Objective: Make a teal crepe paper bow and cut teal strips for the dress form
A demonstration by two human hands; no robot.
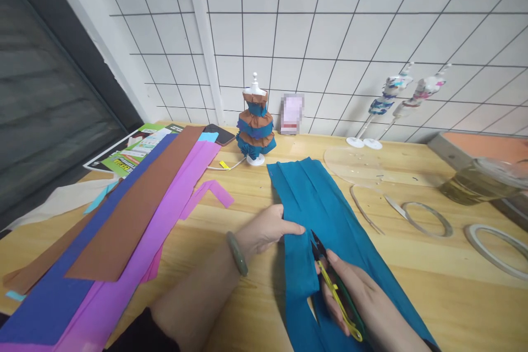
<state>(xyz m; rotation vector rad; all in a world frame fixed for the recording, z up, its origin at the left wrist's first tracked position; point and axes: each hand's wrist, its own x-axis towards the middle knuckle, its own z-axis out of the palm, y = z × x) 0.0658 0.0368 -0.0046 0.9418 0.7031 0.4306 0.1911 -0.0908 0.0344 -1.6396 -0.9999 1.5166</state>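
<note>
A long sheet of teal crepe paper [330,203] lies in front of me, with a slit running up its left part from the near end. My left hand [274,228] pinches the sheet's left edge, thumb on top and fingers underneath. In my right hand [350,286] are thread snips [336,291] with yellow and green handles and dark blades. The blade tips are at the upper end of the slit, close to my left thumb. Beyond the sheet stands a small mannequin [256,121] dressed in ruffled brown and teal tiers.
Strips of brown [144,203], blue [53,302] and purple crepe paper [177,198] lie at left. Rolls of tape [429,220] and a plastic cup [482,181] are at right. Two more mannequins [396,85] and a phone [292,114] stand by the tiled wall.
</note>
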